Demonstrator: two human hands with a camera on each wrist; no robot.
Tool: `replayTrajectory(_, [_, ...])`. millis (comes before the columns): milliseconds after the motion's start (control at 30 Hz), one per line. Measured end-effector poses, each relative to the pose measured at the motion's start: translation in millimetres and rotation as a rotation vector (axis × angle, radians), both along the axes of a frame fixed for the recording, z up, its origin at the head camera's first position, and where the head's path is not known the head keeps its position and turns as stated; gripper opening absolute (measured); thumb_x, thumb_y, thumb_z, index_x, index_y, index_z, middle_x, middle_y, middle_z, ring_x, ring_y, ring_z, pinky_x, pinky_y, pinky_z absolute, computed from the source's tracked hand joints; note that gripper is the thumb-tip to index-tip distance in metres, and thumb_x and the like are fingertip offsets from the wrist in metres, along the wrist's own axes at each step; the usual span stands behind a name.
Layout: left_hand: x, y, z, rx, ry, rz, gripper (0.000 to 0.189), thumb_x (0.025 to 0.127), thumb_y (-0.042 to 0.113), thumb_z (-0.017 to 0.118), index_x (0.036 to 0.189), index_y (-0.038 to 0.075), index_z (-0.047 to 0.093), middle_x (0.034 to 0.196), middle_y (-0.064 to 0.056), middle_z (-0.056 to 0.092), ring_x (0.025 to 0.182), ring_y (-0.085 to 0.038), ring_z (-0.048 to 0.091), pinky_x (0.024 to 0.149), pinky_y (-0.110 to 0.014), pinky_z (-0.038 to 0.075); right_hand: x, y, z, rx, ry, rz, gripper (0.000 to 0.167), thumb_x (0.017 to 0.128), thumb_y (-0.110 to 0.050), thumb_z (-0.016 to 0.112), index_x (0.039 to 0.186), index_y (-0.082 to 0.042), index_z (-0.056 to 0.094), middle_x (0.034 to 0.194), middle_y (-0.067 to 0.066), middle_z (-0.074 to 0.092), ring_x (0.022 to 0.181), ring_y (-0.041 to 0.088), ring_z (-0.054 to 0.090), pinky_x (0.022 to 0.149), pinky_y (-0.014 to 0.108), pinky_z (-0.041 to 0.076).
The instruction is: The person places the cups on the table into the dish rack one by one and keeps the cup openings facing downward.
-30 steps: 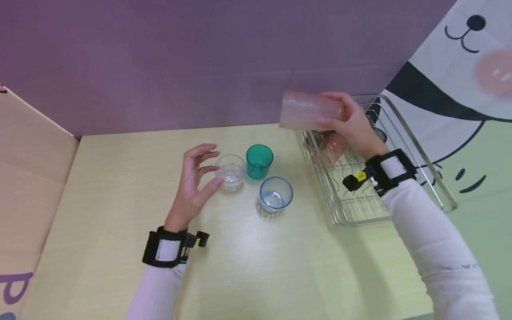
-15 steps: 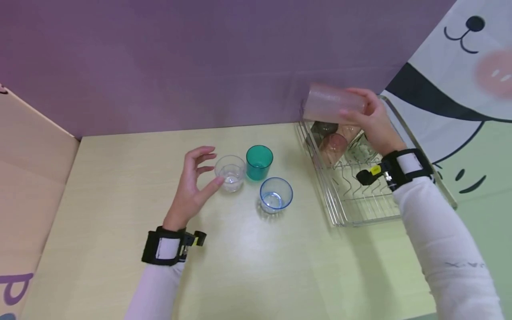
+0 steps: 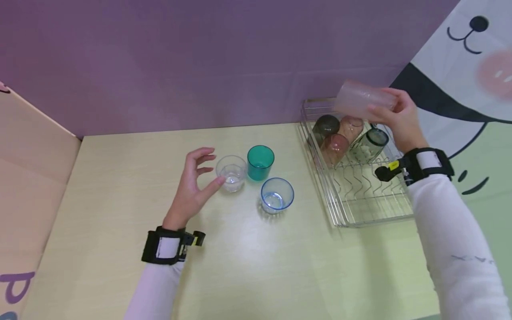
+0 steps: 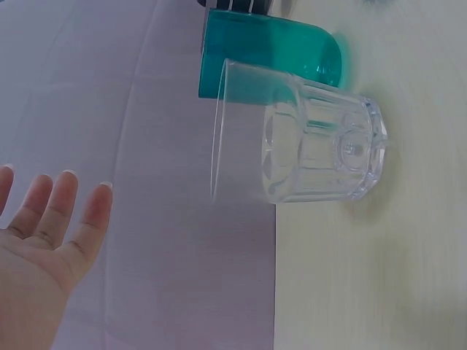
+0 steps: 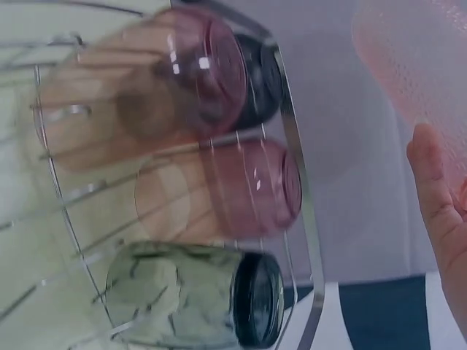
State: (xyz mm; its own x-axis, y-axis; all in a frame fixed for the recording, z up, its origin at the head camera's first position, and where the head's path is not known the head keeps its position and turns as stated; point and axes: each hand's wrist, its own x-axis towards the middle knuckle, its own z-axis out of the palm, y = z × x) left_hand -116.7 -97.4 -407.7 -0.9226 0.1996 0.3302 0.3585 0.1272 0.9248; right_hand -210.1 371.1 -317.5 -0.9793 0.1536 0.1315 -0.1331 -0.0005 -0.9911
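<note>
Your right hand grips a pale pink tumbler, fingers and thumb curled round one end, and holds it tipped almost on its side above the far end of the wire rack. The right wrist view shows it apart from the glasses below: a dark grey glass, a reddish glass, a pink glass and a greenish glass with a dark end. Your left hand holds nothing, its thumb and fingers spread wide beside the clear glass; whether the thumb touches the rim, you cannot tell. That glass stands upright on the table, with a teal glass just beside it and a blue-rimmed glass near both
</note>
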Motion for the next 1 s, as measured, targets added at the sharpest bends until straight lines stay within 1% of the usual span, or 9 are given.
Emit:
replayTrajectory(100, [-0.1,-0.6,-0.5,-0.010,-0.001,0.001,0.069,0.085,0.004,0.069,0.143,0.002,0.032,0.146,-0.011,0.040,0.132,-0.035,0.044,0.104,-0.051,0.043,-0.2,10.6,-1.5,-0.021,-0.003,-0.028,0.048,0.083,0.002,0.073,0.125,-0.011,0.054,0.113,0.001,0.058,0.090,0.010,0.065,0.064,0.020,0.060])
replayTrajectory(300, [0.2,-2.9,-2.6,-0.045,-0.024,0.014,0.067,0.087,0.009,0.068,0.143,0.002,0.032,0.148,-0.019,0.038,0.133,-0.031,0.044,0.106,-0.051,0.042,1.1,26.9,-3.6,-0.016,-0.054,-0.138,0.048,0.082,-0.001,0.076,0.122,-0.014,0.052,0.114,-0.002,0.054,0.088,0.008,0.063,0.058,0.019,0.058])
replayTrajectory(400, [0.3,-4.0,-4.1,-0.059,-0.046,0.023,0.067,0.088,0.011,0.069,0.143,0.003,0.032,0.148,-0.016,0.038,0.133,-0.029,0.044,0.107,-0.051,0.042,2.4,33.0,-4.0,0.013,-0.097,-0.197,0.050,0.082,-0.005,0.077,0.122,-0.016,0.050,0.116,-0.005,0.050,0.088,0.007,0.061,0.059,0.018,0.058])
replayTrajectory(500, [-0.4,-4.9,-6.4,-0.074,-0.063,0.034,0.066,0.089,0.014,0.069,0.144,0.004,0.032,0.148,-0.013,0.038,0.133,-0.028,0.043,0.107,-0.051,0.042,4.4,38.9,-3.6,0.046,-0.159,-0.242,0.054,0.082,-0.010,0.079,0.124,-0.019,0.046,0.116,-0.008,0.046,0.087,0.006,0.060,0.058,0.018,0.057])
replayTrajectory(600, [-1.5,-5.6,-9.1,-0.081,-0.072,0.044,0.065,0.090,0.014,0.068,0.144,0.004,0.032,0.148,-0.015,0.038,0.133,-0.028,0.043,0.108,-0.052,0.042,7.0,44.7,-3.3,0.046,-0.209,-0.276,0.059,0.081,-0.011,0.081,0.124,-0.021,0.043,0.115,-0.009,0.045,0.085,0.006,0.060,0.058,0.019,0.058])
replayTrajectory(667, [-2.0,-6.0,-10.0,-0.080,-0.074,0.048,0.065,0.091,0.014,0.068,0.144,0.004,0.032,0.148,-0.016,0.038,0.133,-0.029,0.043,0.108,-0.052,0.042,8.4,48.4,-3.6,0.051,-0.237,-0.303,0.061,0.080,-0.012,0.082,0.125,-0.022,0.041,0.114,-0.010,0.044,0.087,0.006,0.058,0.058,0.019,0.058])
replayTrajectory(833, [-3.1,-7.5,-12.6,-0.084,-0.097,0.052,0.066,0.091,0.017,0.069,0.144,0.004,0.032,0.148,-0.012,0.039,0.134,-0.031,0.043,0.108,-0.051,0.042,11.7,55.5,-6.5,0.093,-0.286,-0.366,0.065,0.079,-0.018,0.083,0.126,-0.024,0.039,0.111,-0.012,0.040,0.092,0.005,0.054,0.059,0.017,0.057])
replayTrajectory(1000, [-5.0,-8.4,-19.4,-0.095,-0.126,0.047,0.066,0.092,0.019,0.068,0.145,0.003,0.031,0.149,-0.013,0.038,0.134,-0.031,0.042,0.109,-0.052,0.041,15.5,59.9,-11.1,0.121,-0.309,-0.408,0.060,0.080,-0.020,0.082,0.122,-0.025,0.040,0.108,-0.011,0.041,0.091,0.005,0.052,0.059,0.016,0.057])
